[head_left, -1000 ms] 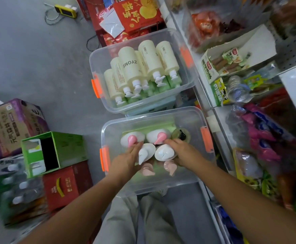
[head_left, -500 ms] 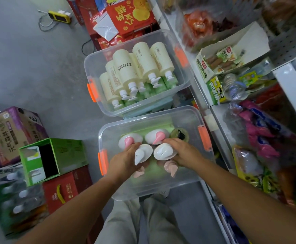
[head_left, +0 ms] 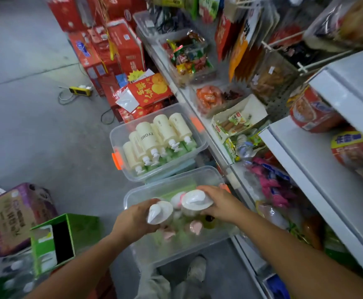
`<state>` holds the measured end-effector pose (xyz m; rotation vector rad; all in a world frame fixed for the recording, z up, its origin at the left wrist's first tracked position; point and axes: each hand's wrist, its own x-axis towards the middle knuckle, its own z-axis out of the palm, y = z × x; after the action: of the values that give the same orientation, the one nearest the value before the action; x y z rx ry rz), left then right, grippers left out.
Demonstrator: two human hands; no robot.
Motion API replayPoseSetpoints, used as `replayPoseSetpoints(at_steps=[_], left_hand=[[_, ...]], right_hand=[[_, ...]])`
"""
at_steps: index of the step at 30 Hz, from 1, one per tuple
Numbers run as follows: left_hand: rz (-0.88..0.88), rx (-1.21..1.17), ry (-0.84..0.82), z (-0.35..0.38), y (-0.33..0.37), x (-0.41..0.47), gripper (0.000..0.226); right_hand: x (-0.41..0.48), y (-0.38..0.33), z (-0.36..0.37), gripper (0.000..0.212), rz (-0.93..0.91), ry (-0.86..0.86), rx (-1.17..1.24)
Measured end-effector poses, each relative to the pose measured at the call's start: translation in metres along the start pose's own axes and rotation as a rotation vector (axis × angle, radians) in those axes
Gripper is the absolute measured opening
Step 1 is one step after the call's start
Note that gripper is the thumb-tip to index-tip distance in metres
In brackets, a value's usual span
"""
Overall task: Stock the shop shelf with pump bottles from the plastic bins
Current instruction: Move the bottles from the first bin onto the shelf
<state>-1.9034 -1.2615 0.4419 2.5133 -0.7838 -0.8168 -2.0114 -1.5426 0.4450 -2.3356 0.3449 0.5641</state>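
Observation:
My left hand (head_left: 134, 221) grips a white-pump bottle (head_left: 159, 211) raised above the near clear plastic bin (head_left: 154, 192). My right hand (head_left: 220, 202) grips a second white-pump bottle (head_left: 195, 200) beside it, also lifted over the bin. Below them in the bin stand pink-pump bottles (head_left: 194, 227) and one with a dark cap (head_left: 209, 219). Behind it, the far clear bin (head_left: 120, 134) with orange latches holds several cream pump bottles (head_left: 147, 138) lying on green ones. The white shop shelf (head_left: 318, 167) runs along the right.
A green open carton (head_left: 53, 242) and a purple box (head_left: 16, 214) stand at my left. Red gift boxes (head_left: 120, 46) pile up behind the bins, with a yellow power strip (head_left: 80, 90) on the grey floor. Snack packs fill the lower shelf levels. My shoes (head_left: 195, 270) are under the bin.
Both hands have lifted their white-pump bottles up out of the near bin. The view has tilted upward, showing more of the shelf and the red boxes.

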Motion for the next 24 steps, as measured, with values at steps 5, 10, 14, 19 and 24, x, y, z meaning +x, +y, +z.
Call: replayPoseSetpoints(at_steps=[5,10,14,19,24], left_hand=[[-0.041,-0.053,0.075,-0.046,0.026,-0.005,0.073],[0.016,-0.184,0.089,-0.105,0.047,-0.001,0.052],[0.057,-0.223,0.126,-0.158,0.074,-0.003,0.038],[0.094,-0.273,0.189,-0.218,0.112,-0.017,0.036],[0.165,-0.328,0.204,-0.28,0.14,-0.02,0.048]], right_hand=[[-0.025,-0.026,-0.047,0.07,0.001,0.102,0.092],[-0.044,-0.046,-0.098,0.073,0.013,0.19,0.164],[-0.061,-0.069,-0.144,0.075,-0.003,0.231,0.203],[-0.083,-0.107,-0.199,0.079,-0.067,0.301,0.159],[-0.1,-0.144,-0.248,0.072,-0.126,0.352,0.174]])
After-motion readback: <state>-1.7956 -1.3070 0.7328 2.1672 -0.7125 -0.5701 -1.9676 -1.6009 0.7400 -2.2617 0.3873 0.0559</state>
